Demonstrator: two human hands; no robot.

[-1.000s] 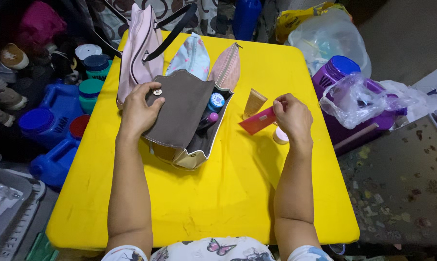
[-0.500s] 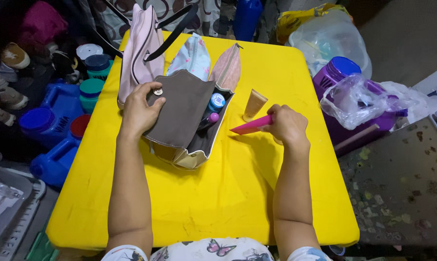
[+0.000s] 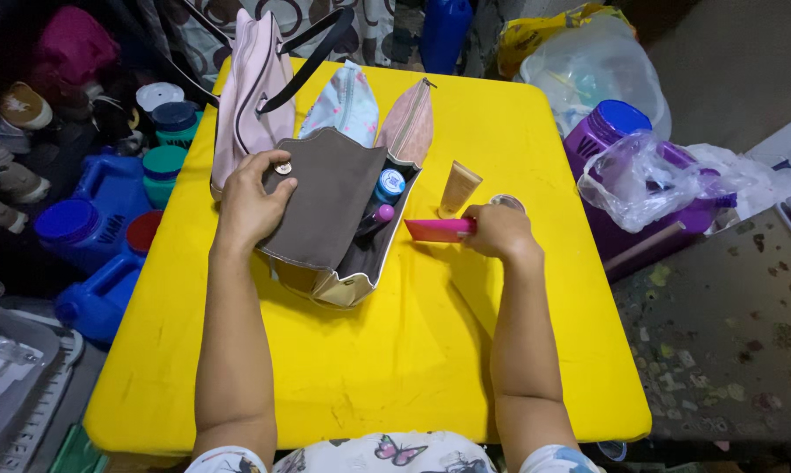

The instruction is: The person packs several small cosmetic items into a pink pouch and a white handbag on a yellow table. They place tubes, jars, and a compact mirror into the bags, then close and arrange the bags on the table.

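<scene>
Flat pink plastic tube: gripped at one end by the right hand, held level just above the yellow table, its free end pointed toward the open grey-brown flap bag. Bag flap is pinned back by the left hand, fingers closed over it. A beige tube lies beside; behind the right hand, possibly a small round lid.
</scene>
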